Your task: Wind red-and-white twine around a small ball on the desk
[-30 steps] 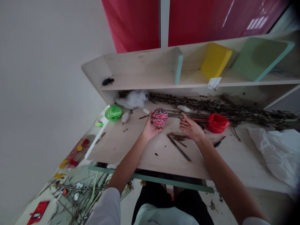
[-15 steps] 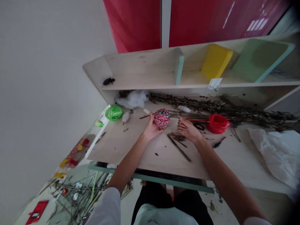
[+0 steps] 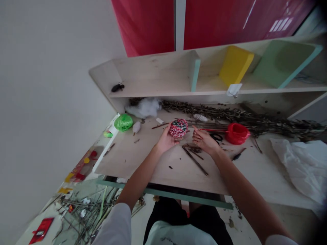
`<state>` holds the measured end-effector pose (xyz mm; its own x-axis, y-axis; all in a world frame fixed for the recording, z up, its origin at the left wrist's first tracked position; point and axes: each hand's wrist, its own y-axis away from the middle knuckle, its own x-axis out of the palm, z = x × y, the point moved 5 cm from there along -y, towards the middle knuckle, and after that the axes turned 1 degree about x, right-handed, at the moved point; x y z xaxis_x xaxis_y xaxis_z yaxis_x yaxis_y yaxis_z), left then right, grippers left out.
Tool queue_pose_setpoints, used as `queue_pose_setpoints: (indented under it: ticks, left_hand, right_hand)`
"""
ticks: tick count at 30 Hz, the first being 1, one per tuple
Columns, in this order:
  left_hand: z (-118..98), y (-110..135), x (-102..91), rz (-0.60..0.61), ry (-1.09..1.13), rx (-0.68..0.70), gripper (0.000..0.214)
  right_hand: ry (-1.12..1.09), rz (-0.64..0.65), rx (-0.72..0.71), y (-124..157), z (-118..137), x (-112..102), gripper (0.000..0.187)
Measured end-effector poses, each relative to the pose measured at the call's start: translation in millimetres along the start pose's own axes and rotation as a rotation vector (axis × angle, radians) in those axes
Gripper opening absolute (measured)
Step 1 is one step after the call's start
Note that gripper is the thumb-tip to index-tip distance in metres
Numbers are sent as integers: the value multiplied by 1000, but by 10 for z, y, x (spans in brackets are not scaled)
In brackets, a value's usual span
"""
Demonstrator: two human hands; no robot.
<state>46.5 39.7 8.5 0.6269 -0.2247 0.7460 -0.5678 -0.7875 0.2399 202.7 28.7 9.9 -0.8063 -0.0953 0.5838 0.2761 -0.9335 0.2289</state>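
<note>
Red-and-white twine ball sits near the counter's rear edge, held against your left grip, fingers cupped around its lower left side. Your right grip is released, fingers open, just beside the ball without touching it. Nearest that hand: black-handled scissors and loose twigs.

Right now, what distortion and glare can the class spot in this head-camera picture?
In the head view, wide-angle distortion slants the shelf unit; glare streaks the glossy red panel at upper right; the twine ball looks fairly sharp.
</note>
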Motion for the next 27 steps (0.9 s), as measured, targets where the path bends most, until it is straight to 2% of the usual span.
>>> queue_pose_setpoints:
  ticks: [5,11,15,23,27]
  left_hand:
    - [60,-21,-79,-61,-25,6,46]
    - [66,-31,-53,-32,-40,-23,61]
    - [54,0,-4,-26,-38,-46,62]
    - [82,3,38,-77,-59,-91,69]
    - [109,5,2,-129,-87,-85,60]
  right_hand:
    - [18,1,5,-8,-18,-6,35]
    - [20,-15,11,-13,-19,-27,39]
    - [49,-11,16,-5,-18,-6,40]
    - [99,-17,6,-16,-32,-12,42]
    - [84,-7,6,-17,-35,-18,41]
